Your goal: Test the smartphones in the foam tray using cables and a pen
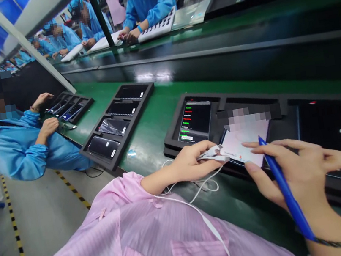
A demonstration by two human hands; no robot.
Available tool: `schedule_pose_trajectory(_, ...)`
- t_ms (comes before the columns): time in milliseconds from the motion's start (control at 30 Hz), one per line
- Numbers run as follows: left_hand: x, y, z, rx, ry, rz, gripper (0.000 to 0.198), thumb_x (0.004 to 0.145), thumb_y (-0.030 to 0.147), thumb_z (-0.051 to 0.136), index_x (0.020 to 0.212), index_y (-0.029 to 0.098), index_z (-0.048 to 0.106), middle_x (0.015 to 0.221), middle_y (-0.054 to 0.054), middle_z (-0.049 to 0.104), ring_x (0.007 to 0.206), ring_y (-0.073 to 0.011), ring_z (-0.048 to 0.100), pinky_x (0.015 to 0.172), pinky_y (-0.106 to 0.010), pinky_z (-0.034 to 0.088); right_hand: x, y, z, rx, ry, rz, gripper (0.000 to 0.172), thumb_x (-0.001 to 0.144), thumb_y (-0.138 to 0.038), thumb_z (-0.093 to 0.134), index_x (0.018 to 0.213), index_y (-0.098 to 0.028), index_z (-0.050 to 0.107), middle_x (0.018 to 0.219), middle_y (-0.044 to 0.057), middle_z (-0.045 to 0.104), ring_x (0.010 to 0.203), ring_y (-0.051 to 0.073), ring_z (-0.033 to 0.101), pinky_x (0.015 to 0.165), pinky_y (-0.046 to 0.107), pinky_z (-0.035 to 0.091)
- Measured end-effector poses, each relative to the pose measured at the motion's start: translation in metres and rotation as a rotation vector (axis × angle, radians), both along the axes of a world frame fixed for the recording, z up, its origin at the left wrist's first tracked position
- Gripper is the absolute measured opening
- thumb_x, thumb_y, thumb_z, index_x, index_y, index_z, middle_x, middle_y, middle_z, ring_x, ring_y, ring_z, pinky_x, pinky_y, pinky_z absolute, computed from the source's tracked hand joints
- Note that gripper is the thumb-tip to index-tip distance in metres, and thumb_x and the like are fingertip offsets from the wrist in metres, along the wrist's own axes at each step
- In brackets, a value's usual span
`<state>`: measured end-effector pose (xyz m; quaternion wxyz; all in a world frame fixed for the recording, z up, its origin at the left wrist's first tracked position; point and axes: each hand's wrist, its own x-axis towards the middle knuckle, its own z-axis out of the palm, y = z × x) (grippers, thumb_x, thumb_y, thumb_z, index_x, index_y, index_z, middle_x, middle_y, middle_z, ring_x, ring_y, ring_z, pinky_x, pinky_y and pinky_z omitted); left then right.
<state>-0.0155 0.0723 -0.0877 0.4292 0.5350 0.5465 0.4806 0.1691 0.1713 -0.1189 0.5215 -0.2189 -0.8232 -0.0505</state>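
My left hand [190, 162] is closed around white cable plugs [210, 153], with their tips pointing at the lower edge of a lit phone [249, 141]. Whether any plug is in the phone's port I cannot tell. A thin white cable [209, 224] trails from there across my pink smock. My right hand [301, 168] keeps a blue pen [285, 190] between its fingers, while its thumb and a fingertip reach over the phone's pale screen. The phone lies in a black foam tray [172, 138]. To its left in the same tray is a phone with green and red text lines [197, 119].
Another dark phone [335, 137] lies on the right. Further left, a second black tray [127, 141] carries several phones. A co-worker in blue [15, 142] sits at the left beside a third tray [85, 104]. Across the green bench [165, 90], more people work at white trays [158, 27].
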Motion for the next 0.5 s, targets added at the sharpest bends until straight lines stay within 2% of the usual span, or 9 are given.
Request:
schedule_pose_trajectory(133, 0.007, 0.000, 0.016, 0.044, -0.017, -0.026, 0.027, 0.081, 0.036, 0.074, 0.090, 0.016, 0.059, 0.073, 0.002, 0.056, 0.060, -0.0073, 0.045, 0.060, -0.021, 0.040, 0.003, -0.011, 0.006, -0.109, -0.049, -0.016, 0.012, 0.090, -0.036, 0.060, 0.097, -0.026, 0.060, 0.085, 0.006, 0.072, 0.081, 0.029, 0.063, 0.077, 0.046, 0.027)
schedule_pose_trajectory(267, 0.007, 0.010, 0.023, 0.045, -0.031, -0.064, 0.036, 0.078, 0.046, 0.075, 0.088, 0.017, 0.058, 0.065, 0.005, 0.049, 0.055, -0.0061, 0.039, 0.054, -0.020, 0.034, 0.006, -0.017, 0.004, -0.188, -0.076, -0.072, 0.016, 0.092, -0.035, 0.055, 0.104, -0.025, 0.059, 0.094, 0.005, 0.075, 0.090, 0.029, 0.062, 0.084, 0.046, 0.029)
schedule_pose_trajectory(367, 0.003, 0.020, 0.020, 0.081, -0.061, -0.075, 0.045, 0.074, 0.056, 0.076, 0.080, 0.017, 0.054, 0.061, 0.007, 0.044, 0.053, -0.0060, 0.036, 0.052, -0.020, 0.030, 0.006, -0.019, 0.004, -0.239, -0.114, -0.100, 0.017, 0.090, -0.035, 0.055, 0.102, -0.024, 0.060, 0.100, 0.005, 0.075, 0.095, 0.029, 0.061, 0.087, 0.046, 0.029)
schedule_pose_trajectory(500, -0.003, 0.028, 0.009, 0.155, -0.179, -0.005, 0.053, 0.076, 0.065, 0.072, 0.070, 0.019, 0.046, 0.052, 0.010, 0.033, 0.046, -0.0043, 0.026, 0.044, -0.019, 0.022, 0.005, -0.022, 0.007, -0.243, -0.147, -0.095, 0.015, 0.088, -0.031, 0.056, 0.100, -0.023, 0.060, 0.107, 0.004, 0.075, 0.101, 0.028, 0.060, 0.089, 0.046, 0.029)
